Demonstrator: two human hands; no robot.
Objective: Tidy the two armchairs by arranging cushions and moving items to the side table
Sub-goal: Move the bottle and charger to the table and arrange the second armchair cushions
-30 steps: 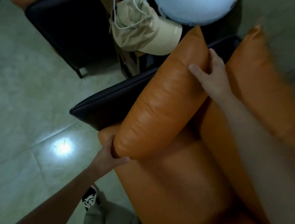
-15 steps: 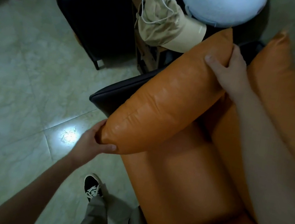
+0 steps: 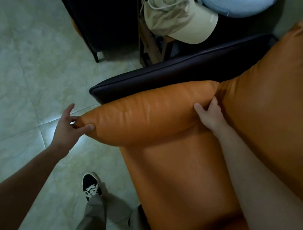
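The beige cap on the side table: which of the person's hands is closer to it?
Right. The right hand grips the orange cushion's far end, below the beige cap; the left hand pinches its near corner, farther away.

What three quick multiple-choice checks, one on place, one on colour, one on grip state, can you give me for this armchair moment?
1. Where is the beige cap?
A. on the side table between the chairs
B. on the floor
C. on the seat

2. What colour is the held cushion?
A. black
B. orange
C. blue

3. How is the cushion held?
A. left hand only
B. by neither hand
C. both hands, one at each end

Key: 1 A, the cap lies between the dark armrests. 2 B, plainly orange. 3 C, left hand pinches one corner, right hand grips the far end.
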